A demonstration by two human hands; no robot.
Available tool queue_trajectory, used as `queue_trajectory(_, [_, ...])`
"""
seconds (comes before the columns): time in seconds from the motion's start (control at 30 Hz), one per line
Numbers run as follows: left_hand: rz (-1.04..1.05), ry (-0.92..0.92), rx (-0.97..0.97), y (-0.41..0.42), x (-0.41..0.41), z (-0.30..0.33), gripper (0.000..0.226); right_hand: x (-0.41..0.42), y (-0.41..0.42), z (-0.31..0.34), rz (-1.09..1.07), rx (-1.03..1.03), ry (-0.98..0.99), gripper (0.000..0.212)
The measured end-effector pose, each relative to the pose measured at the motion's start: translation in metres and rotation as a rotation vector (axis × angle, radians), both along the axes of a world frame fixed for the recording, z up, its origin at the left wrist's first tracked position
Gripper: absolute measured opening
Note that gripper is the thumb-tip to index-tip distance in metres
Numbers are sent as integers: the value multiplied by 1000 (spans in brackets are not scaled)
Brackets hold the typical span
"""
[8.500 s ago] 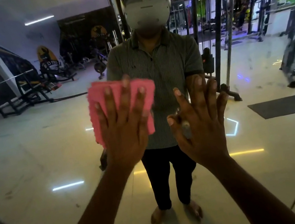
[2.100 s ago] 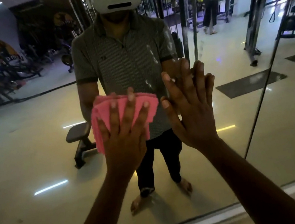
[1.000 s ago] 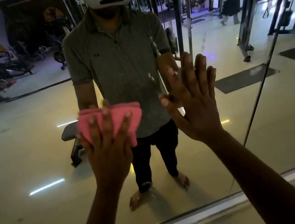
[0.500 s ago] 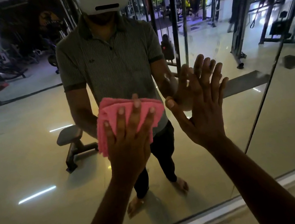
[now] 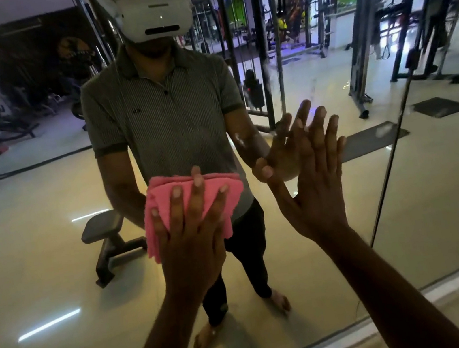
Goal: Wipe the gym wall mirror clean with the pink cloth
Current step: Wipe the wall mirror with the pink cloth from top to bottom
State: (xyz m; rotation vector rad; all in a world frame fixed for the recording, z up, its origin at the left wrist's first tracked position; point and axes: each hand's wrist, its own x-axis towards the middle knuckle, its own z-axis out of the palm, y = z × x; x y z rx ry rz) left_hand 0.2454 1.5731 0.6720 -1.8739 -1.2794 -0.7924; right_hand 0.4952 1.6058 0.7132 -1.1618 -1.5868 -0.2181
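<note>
Pink cloth (image 5: 163,203), folded, long axis level, lay flat on the gym wall mirror (image 5: 451,182) under the left hand (image 5: 191,241), grip spread and pressing; smudges (image 5: 239,138) lay up-right, beside the right hand (image 5: 315,186), flat and open-fingered.

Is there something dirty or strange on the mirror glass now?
Yes. Whitish smudges sit on the mirror just left of the right hand, unwiped. The left hand presses the pink cloth lower left.

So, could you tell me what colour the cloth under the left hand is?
Pink cloth, seen in the head view.
</note>
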Motion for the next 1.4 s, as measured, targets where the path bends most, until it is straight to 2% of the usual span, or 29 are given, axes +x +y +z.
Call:
queue_trajectory(0.17, [37,-290,50,14,37,47,65,20,4,10,11,0,-3,85])
queue_trajectory(0.2, [42,-298,55,16,46,46,65,24,6,12,9,-5,0,85])
queue_trajectory(0.27, [10,-196,8,16,53,26,67,33,10,15,9,-8,-3,84])
queue_trajectory(0.37, [37,-34,-29,7,41,-2,83,48,17,16,2,13,-50,80])
queue_trajectory(0.43, [133,-80,21,5,39,8,81,56,21,15,3,24,-72,79])
queue_trajectory(0.5, [203,-221,85,13,50,38,72,59,24,13,20,25,-81,80])
queue_trajectory(0.57, [190,-323,108,24,68,63,65,60,27,12,34,27,-86,81])
queue_trajectory(0.6, [169,-314,102,28,76,67,64,59,27,12,37,29,-89,82])
queue_trajectory(0.7, [91,-132,9,22,80,41,66,60,24,12,37,34,-97,83])
queue_trajectory(0.77, [106,-50,-5,16,66,32,66,63,22,13,34,42,-95,83])
queue_trajectory(0.93, [185,-419,174,38,80,104,62,71,17,22,11,145,-23,83])
queue_trajectory(0.97, [163,-397,178,40,90,107,62,72,18,25,16,147,-14,83])
queue_trajectory(1.1, [-9,73,36,29,103,52,74,84,21,37,33,69,-22,86])
queue_trajectory(1.13, [3,101,19,24,97,47,77,88,20,38,30,59,-27,85])
queue_trajectory(1.17, [36,57,27,23,92,53,78,92,21,38,23,60,-35,85])
queue_trajectory(1.3, [202,-397,169,41,107,124,63,114,30,44,10,71,-42,80])
queue_trajectory(1.33, [207,-402,177,45,121,131,62,120,34,46,18,89,-54,77])
queue_trajectory(1.4, [144,-193,127,51,149,112,61,131,40,48,19,123,-112,71])
